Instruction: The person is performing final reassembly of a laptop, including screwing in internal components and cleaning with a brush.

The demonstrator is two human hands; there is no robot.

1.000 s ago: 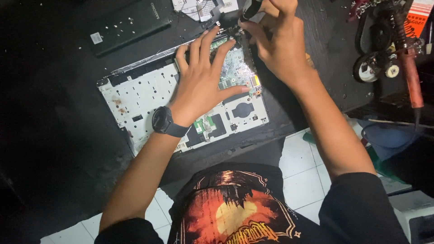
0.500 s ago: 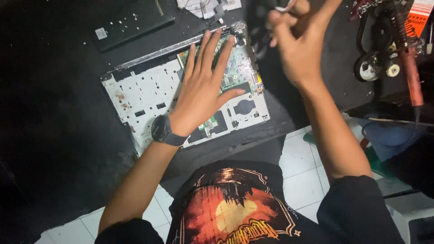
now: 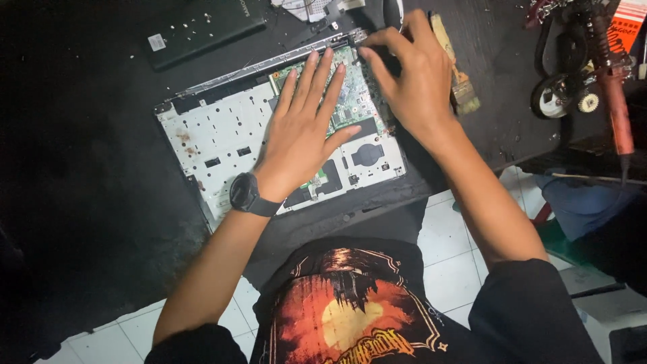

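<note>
- The opened laptop base, a silver-white metal chassis (image 3: 222,135) with a green circuit board (image 3: 350,94) exposed at its right part, lies on the black work table (image 3: 87,222), directly in front of the person.
- The left hand (image 3: 303,135) rests flat, palm down, on the circuit board; its fingers are spread and straight, grasping nothing. A dark round wristwatch (image 3: 246,194) sits on that wrist.
- The right hand (image 3: 414,77) is at the upper right corner of the chassis, fingers curled down onto a dark part at the board's edge. Whether it actually grips that part cannot be told; the fingers hide the contact.
- A worn paintbrush with a pale wooden handle (image 3: 455,64) lies on the table just beside the right hand, partly covered by it.
- A flat black rectangular cover panel (image 3: 202,30) lies on the table above the chassis, apart from it.
- A soldering iron with a reddish handle (image 3: 617,101) and a stand with coiled parts (image 3: 563,91) are at the far right, well apart from both hands.
</note>
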